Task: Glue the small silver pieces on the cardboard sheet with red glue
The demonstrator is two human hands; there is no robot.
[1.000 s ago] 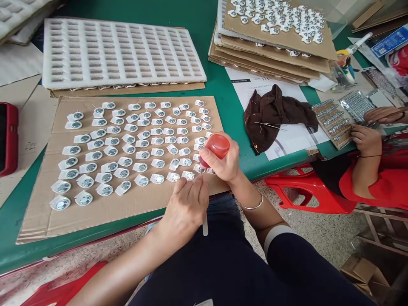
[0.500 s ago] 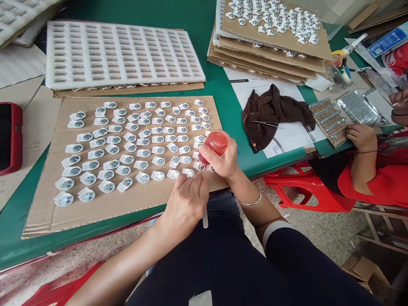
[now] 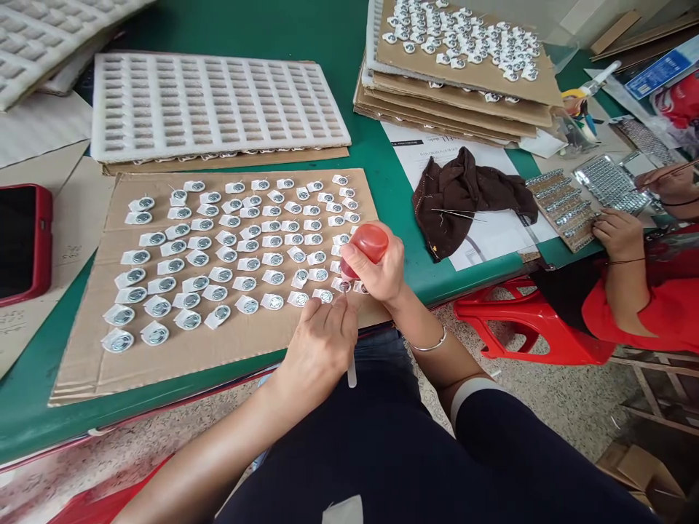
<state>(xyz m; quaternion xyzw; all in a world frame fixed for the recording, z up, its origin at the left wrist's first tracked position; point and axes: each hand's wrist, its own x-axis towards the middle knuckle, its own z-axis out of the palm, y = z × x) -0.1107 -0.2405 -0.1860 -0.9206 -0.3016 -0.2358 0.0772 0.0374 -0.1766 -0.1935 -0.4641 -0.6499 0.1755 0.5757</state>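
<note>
My right hand (image 3: 387, 273) is closed around a rounded, red translucent squeeze bottle (image 3: 370, 242), its lower end near the front right of a cardboard sheet (image 3: 218, 348). Right beside it, my left hand (image 3: 322, 338) pinches a slim tool (image 3: 352, 375) whose pale, flat end sticks out below the fingers. The tool's tip is mostly hidden, close to a small round silver piece (image 3: 344, 287). Rows of similar round silver pieces with white tabs, such as one near the front left corner (image 3: 118, 340), lie on the cardboard.
Behind the sheet is a white foam tray (image 3: 218, 102). Stacked cardboard sheets (image 3: 459, 109) with more pieces stand back right, near a brown cloth (image 3: 470, 193) with needles. A red phone (image 3: 25, 244) lies left. At right, a co-worker's hand (image 3: 619, 233) rests by a beaded board (image 3: 565, 207).
My view has shifted slightly, so the cardboard's left side appears farther right. Both my hands keep nearly the same pose and hold. More of the co-worker's other hand shows at the right.
</note>
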